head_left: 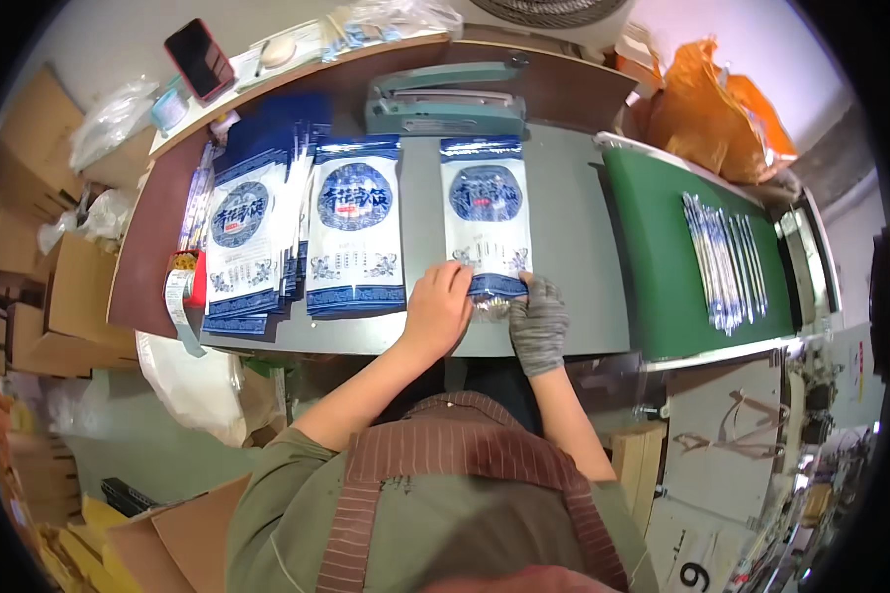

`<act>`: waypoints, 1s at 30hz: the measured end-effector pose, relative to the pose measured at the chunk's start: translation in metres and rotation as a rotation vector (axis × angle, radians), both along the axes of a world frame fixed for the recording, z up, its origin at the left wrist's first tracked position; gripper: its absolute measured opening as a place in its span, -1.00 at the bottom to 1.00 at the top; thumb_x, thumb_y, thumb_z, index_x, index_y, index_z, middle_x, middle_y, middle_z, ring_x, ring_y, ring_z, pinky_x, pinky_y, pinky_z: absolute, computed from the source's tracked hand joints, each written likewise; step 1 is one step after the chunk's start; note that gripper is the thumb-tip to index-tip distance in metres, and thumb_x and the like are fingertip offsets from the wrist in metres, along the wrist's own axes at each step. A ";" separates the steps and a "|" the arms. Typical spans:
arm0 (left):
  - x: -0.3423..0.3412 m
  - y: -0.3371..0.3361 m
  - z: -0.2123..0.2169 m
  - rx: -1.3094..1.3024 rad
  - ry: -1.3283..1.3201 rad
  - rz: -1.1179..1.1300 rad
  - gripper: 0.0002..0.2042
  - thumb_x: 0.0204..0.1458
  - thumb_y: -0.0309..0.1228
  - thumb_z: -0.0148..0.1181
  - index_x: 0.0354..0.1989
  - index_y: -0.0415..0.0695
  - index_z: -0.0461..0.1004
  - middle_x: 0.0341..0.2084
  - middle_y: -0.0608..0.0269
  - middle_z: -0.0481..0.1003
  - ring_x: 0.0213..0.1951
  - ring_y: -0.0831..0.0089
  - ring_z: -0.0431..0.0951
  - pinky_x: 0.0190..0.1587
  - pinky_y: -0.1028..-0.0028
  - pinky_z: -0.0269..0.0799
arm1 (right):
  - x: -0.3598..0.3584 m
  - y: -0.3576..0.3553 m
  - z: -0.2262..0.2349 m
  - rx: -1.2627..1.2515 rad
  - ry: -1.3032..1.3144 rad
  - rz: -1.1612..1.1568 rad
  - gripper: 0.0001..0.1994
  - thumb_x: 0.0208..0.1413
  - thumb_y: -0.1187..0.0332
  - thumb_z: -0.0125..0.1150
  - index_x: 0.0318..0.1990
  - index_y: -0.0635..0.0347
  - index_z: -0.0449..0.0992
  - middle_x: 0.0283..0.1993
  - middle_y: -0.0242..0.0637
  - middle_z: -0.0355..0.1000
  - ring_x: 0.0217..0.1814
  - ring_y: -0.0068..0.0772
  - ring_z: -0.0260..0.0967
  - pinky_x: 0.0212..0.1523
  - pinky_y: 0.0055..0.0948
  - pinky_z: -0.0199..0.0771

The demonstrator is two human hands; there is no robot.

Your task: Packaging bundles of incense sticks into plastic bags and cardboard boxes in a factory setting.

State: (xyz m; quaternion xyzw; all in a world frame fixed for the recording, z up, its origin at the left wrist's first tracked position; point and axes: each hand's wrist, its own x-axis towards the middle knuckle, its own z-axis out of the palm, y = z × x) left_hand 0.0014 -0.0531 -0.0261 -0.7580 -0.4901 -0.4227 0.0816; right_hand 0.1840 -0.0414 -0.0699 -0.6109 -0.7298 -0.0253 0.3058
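Observation:
A white and blue printed plastic bag [486,222] lies flat on the grey table in front of me. My bare left hand [439,308] closes on its lower left corner. At the lower right corner, my right hand [539,322], in a grey knitted glove, pinches the edge. Between my hands, something clear and shiny [491,306] shows at the bag's near end; I cannot make out what it is. Left of it lies a stack of similar bags [355,222], with another fanned pile [239,227] beyond. A teal bag sealer [446,111] stands behind the bag.
On the right, a green mat [653,227] bears several slim wrapped sticks [724,259]. An orange plastic bag [712,114] sits behind it. A phone [200,59] and a tape roll [169,110] are on the back left shelf. Cardboard boxes [89,296] stand at left.

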 end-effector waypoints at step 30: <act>-0.073 0.069 0.239 -0.407 0.227 -0.199 -0.55 -0.12 -0.10 0.30 -0.17 -0.22 0.53 -0.32 -0.08 0.53 -0.19 0.02 0.54 -0.13 0.23 0.43 | -0.062 0.117 0.312 -0.395 0.289 0.521 -0.77 0.04 0.41 0.06 -0.21 0.17 0.62 -0.56 -0.43 0.42 -0.62 -0.72 0.25 -0.59 -0.64 0.30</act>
